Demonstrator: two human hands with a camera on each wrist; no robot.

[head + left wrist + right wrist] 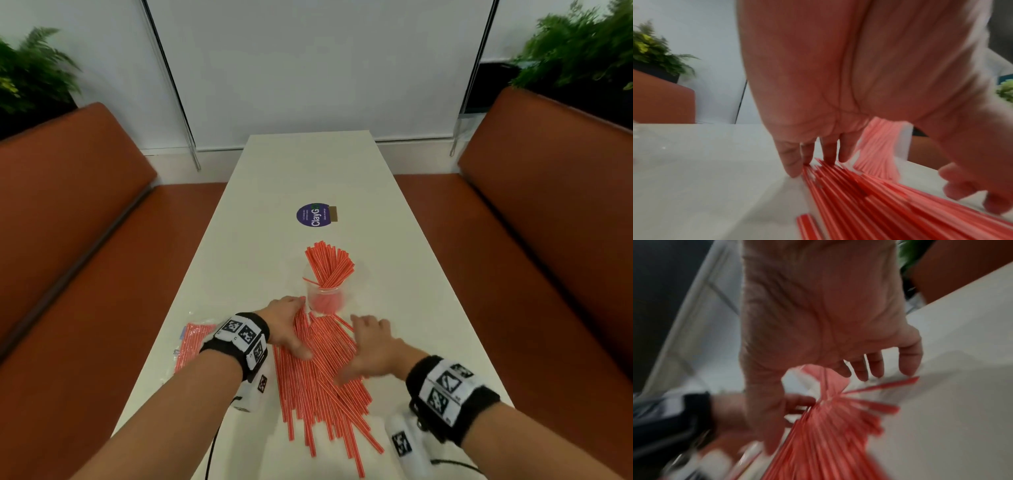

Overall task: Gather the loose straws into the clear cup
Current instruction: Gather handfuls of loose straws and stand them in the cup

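Both forearms reach in from the near edge in the head view; the left hand (pixel 286 322) and right hand (pixel 371 349) flank a fan of loose red straws (pixel 318 380) on the white table (pixel 308 171), fingers extended, gripping nothing. Just beyond stands the clear cup (pixel 323 294), already holding straws. A straw packet (pixel 193 342) lies left.

Left wrist view: straight fingers (pixel 789 159) touch the straws' far ends.

Right wrist view, blurred: fingers (pixel 875 365) spread above the straws.

Even soft light, wrist views motion-blurred
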